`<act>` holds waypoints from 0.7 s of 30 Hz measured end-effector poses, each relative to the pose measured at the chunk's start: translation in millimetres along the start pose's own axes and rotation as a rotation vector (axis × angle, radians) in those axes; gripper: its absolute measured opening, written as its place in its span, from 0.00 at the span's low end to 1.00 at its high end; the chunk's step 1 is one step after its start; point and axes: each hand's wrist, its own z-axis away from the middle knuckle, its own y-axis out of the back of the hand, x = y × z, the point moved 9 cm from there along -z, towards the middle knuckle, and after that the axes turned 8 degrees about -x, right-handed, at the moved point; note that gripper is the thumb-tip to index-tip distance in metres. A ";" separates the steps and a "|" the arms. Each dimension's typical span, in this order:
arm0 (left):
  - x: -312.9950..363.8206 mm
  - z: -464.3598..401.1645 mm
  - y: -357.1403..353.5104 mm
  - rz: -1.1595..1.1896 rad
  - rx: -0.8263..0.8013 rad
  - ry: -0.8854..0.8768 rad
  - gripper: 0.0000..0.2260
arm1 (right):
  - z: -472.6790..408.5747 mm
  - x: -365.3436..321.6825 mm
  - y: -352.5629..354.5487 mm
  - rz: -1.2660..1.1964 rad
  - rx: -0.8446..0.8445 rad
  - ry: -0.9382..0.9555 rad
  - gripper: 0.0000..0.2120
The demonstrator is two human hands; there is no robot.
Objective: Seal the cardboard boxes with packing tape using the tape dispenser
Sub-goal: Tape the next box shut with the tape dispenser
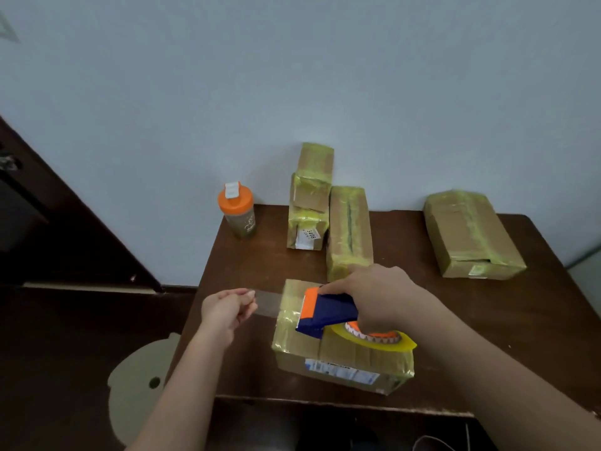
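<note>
Right hand (380, 296) grips the handle of the blue-and-orange tape dispenser (328, 312), fingers curled round it, dispenser resting on top of the near cardboard box (341, 356) at the bench's (260, 255) near edge. Left hand (227, 307) pinches the free end of the clear tape strip (268, 302), which runs taut from the dispenser out past the box's left side, over the bench edge.

Surroundings, head view: three more taped boxes stand at the far side. Upright box (309, 196) by the wall, long box (349, 229) just beside it on the right, flat box (471, 232) well apart at far right. Orange-lidded bottle (236, 211) at the far left corner. Beige round object (140, 385) on the floor, left of the bench.

Right fingers partly hidden behind the handle and the yellow tape roll (374, 340). Box label print too blurred to read.
</note>
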 end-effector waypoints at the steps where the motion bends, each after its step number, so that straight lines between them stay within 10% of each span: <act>1: -4.9 0.6 1.0 0.016 0.006 0.016 0.08 | -1.6 3.0 -1.9 0.003 0.006 -0.013 0.34; 21: -24.1 10.3 -4.2 0.066 0.081 -0.004 0.07 | 3.3 7.1 -5.8 0.031 0.022 0.001 0.35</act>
